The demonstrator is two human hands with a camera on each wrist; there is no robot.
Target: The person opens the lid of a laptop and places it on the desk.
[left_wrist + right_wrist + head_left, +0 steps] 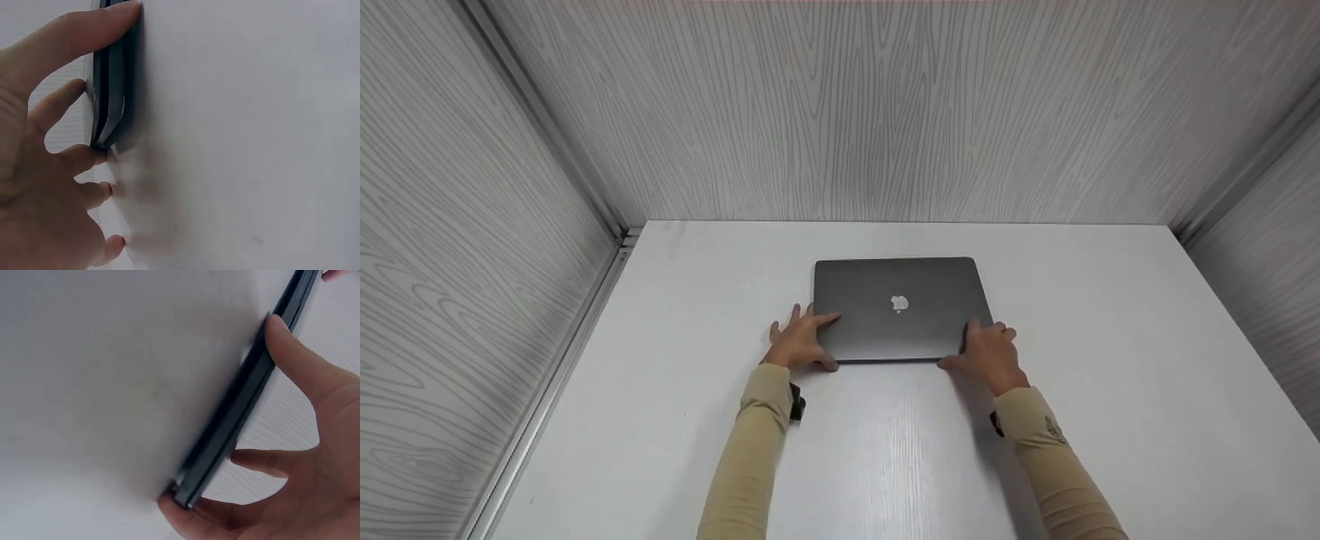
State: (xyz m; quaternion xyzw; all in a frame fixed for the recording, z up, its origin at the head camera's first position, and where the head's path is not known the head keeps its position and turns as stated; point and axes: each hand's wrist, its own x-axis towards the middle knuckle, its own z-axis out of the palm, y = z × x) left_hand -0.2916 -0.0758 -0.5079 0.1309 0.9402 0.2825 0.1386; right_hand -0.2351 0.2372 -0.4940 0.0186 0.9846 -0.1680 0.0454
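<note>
A closed dark grey laptop (900, 330) with a pale apple logo lies on the white table (877, 450). At its front left corner, my left hand (801, 341) holds it with the thumb along the front edge and the index finger on the lid; the other fingers spread onto the table beside it. My right hand (986, 354) grips the front right corner. Its thumb (281, 334) presses the front edge (244, 391), one finger rests on the lid, and others curl round the side. A thin seam runs along the left corner (109, 112) in the left wrist view.
Grey wood-grain panels stand behind the table (840, 112), on the left (450, 247) and on the right (1267, 277). A metal rail (547, 397) runs along the table's left side. Both forearms wear tan sleeves (746, 465), with a dark device (797, 403) at the left wrist.
</note>
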